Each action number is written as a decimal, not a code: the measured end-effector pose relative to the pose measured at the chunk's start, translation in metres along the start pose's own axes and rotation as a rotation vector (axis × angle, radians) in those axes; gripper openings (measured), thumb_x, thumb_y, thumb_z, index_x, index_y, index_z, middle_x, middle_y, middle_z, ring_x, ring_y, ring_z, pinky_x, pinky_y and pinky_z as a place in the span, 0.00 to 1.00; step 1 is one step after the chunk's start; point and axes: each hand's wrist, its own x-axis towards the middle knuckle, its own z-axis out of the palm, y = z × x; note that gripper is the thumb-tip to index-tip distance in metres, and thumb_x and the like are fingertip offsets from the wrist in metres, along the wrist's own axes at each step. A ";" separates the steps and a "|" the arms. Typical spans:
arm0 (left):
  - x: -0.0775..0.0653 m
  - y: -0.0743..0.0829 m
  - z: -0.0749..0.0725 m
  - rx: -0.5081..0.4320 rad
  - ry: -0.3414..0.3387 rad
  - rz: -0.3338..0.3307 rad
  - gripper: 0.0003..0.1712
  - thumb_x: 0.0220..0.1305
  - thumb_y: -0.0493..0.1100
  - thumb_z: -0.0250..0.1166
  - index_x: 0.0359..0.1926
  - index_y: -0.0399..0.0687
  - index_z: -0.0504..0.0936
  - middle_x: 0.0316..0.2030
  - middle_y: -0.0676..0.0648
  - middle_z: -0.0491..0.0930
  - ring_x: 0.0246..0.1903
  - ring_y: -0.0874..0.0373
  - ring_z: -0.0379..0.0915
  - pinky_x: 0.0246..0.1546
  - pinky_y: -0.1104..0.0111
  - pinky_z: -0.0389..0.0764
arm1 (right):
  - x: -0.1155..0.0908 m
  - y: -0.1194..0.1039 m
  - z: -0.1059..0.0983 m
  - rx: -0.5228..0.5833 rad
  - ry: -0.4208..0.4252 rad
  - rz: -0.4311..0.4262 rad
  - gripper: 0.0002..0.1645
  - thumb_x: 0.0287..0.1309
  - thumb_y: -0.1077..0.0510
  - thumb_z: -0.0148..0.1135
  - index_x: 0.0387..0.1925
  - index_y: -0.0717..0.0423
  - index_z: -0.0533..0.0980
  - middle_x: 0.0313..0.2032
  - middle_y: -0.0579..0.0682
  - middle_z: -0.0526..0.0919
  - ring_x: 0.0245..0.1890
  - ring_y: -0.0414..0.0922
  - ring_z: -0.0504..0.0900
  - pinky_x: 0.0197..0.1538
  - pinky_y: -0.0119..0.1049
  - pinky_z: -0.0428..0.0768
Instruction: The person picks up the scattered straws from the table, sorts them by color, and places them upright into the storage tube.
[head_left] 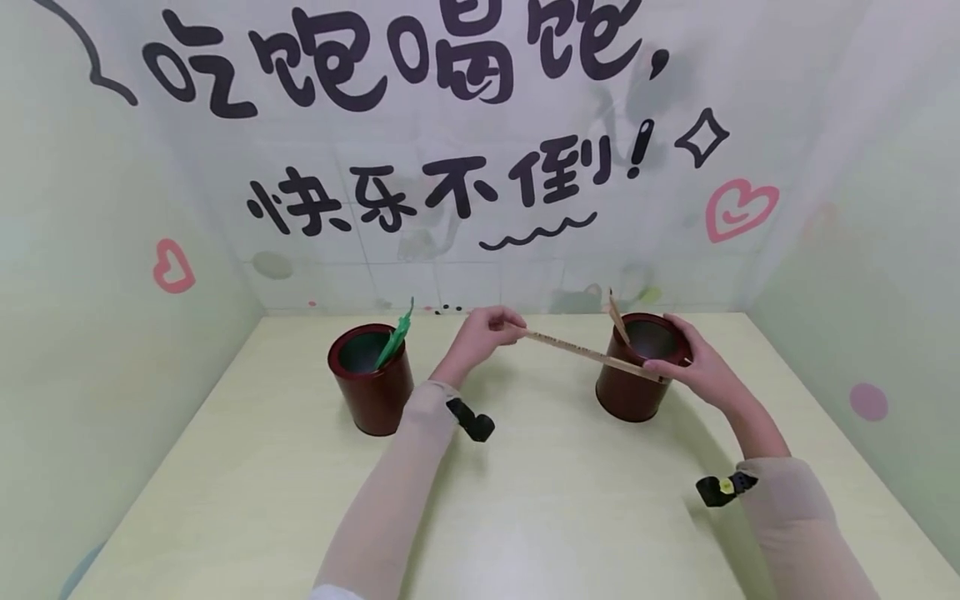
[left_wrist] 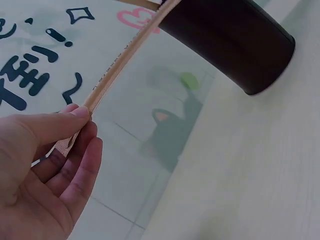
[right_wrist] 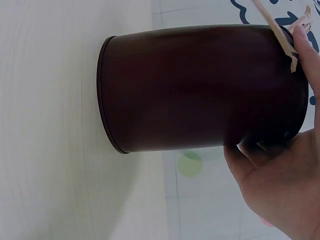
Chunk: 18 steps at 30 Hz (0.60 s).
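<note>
My left hand (head_left: 487, 337) pinches one end of a long beige ribbon (head_left: 570, 346) with small print along it. The ribbon stretches fairly straight and slants down to the right-hand dark red canister (head_left: 630, 396). My right hand (head_left: 705, 371) grips that canister near its rim, thumb in front by the ribbon's far end and fingers round the other side. In the right wrist view, the ribbon (right_wrist: 275, 27) crosses the upper outside of the canister (right_wrist: 190, 90), close to the thumb. A pointed beige piece (head_left: 618, 317) sticks up from the canister's mouth.
Another dark red canister (head_left: 375, 400) stands on the left of the pale table (head_left: 510, 517). A green ribbon-like strip (head_left: 393, 337) pokes out of it, beside my left forearm. White printed walls close off the back and sides.
</note>
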 end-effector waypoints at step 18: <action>-0.029 0.077 -0.024 0.006 0.197 0.233 0.07 0.64 0.39 0.69 0.42 0.41 0.85 0.38 0.43 0.84 0.37 0.58 0.79 0.37 0.74 0.76 | -0.001 0.005 -0.001 0.045 -0.045 -0.044 0.53 0.68 0.55 0.60 0.79 0.57 0.37 0.74 0.68 0.50 0.67 0.60 0.61 0.48 0.14 0.65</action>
